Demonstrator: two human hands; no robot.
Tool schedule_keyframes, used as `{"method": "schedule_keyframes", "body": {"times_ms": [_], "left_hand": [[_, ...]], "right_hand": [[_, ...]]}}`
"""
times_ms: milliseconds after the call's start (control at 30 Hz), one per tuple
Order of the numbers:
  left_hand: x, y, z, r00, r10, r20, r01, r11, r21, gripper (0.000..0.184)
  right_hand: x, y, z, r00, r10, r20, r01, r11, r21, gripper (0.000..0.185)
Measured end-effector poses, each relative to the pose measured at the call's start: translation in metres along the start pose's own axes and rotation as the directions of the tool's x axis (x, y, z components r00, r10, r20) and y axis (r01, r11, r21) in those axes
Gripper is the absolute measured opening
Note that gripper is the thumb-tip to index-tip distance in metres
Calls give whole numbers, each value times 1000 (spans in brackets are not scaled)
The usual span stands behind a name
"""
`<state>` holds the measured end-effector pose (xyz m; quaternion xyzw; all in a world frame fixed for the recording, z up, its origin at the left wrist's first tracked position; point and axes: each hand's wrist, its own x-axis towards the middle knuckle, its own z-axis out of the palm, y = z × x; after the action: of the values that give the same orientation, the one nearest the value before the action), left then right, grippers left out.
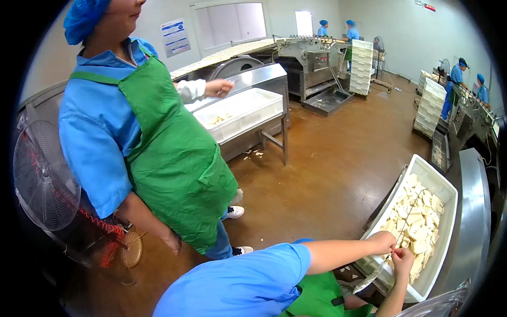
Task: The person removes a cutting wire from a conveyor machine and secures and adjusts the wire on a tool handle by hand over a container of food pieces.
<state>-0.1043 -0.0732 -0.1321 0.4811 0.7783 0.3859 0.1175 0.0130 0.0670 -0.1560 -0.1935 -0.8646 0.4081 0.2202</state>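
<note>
Both of my hands are over the near end of a white plastic crate (451, 198) filled with pale, flat, broken pieces (417, 227). My left hand (383, 243) reaches in from the left, its fingers closed in a pinch. Close beside it, my right hand (404, 260) is also closed, fingertips nearly meeting the left ones. A thin dark cord-like strand (411, 211) runs from between my fingers across the pieces. Below my hands hangs a pale, crumpled strip (369, 279); its kind and what it joins to are unclear.
At left stands a co-worker in a green apron (169, 153), a hand (217, 88) above another white crate (253, 113). A large fan (46, 179) is behind them. Stacked crates (362, 68), conveyor machinery (311, 63) and other workers are farther off. Scraps (256, 153) lie on the brown floor.
</note>
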Motion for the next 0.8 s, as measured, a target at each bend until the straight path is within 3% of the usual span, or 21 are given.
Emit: {"method": "schedule_keyframes", "body": {"times_ms": [67, 200, 533, 700, 800], "left_hand": [[0, 2, -3, 1000, 14, 24, -15, 1000, 23, 9], [-1, -2, 1, 999, 27, 23, -26, 999, -41, 7], [2, 0, -4, 998, 59, 39, -56, 997, -53, 13], [1, -3, -5, 993, 116, 37, -112, 990, -89, 13], [2, -1, -10, 992, 81, 100, -69, 991, -115, 12]], "right_hand": [[1, 6, 0, 996, 60, 63, -67, 991, 113, 7], [-4, -11, -4, 997, 66, 33, -67, 996, 55, 8], [5, 12, -1, 977, 135, 167, -179, 942, 283, 8], [3, 5, -3, 965, 168, 200, -223, 927, 302, 8], [7, 13, -3, 961, 162, 224, -220, 938, 269, 8]]}}
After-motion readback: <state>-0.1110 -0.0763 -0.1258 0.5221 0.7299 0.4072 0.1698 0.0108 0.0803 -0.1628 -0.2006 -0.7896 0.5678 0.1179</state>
